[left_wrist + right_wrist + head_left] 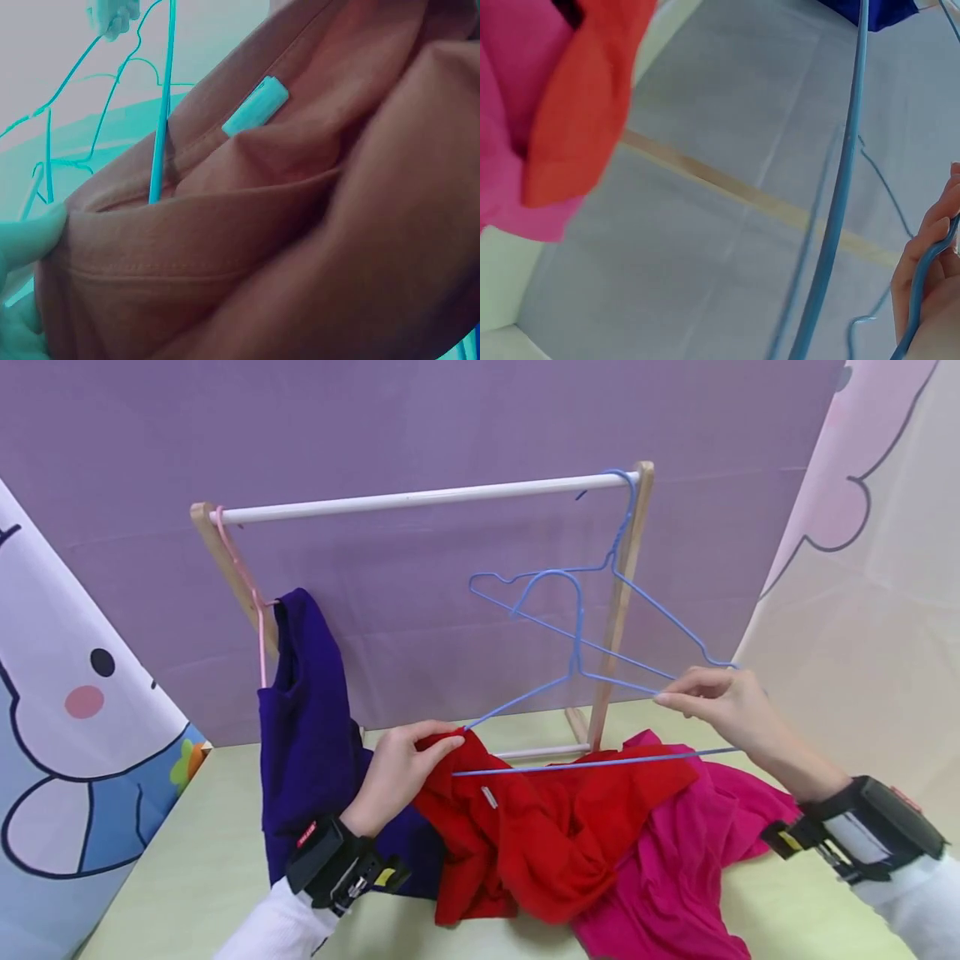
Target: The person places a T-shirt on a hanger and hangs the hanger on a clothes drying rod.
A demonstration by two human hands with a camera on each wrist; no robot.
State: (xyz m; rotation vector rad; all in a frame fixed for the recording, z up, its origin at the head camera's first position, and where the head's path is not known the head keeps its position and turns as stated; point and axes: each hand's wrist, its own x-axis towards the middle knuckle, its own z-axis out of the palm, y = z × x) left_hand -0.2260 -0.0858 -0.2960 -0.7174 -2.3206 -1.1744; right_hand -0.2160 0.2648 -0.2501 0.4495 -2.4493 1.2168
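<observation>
My left hand point(397, 768) pinches the edge of a red garment point(555, 860), whose lower part lies bunched on the table. A blue clothes hanger point(576, 643) has its left end at the garment's opening, beside the left fingers. In the left wrist view the hanger's bar point(161, 142) runs down inside the garment's neckline, near a white label point(256, 105). My right hand point(723, 702) grips the hanger's right shoulder. That end is outside the cloth, and the lower bar passes in front of the red fabric.
Behind stands a clothes rack with a white rail point(420, 500). At its left a pink hanger point(238, 560) carries a dark blue garment point(303, 735); at its right hangs another blue hanger point(660, 608). A magenta garment point(675, 877) lies under and beside the red one.
</observation>
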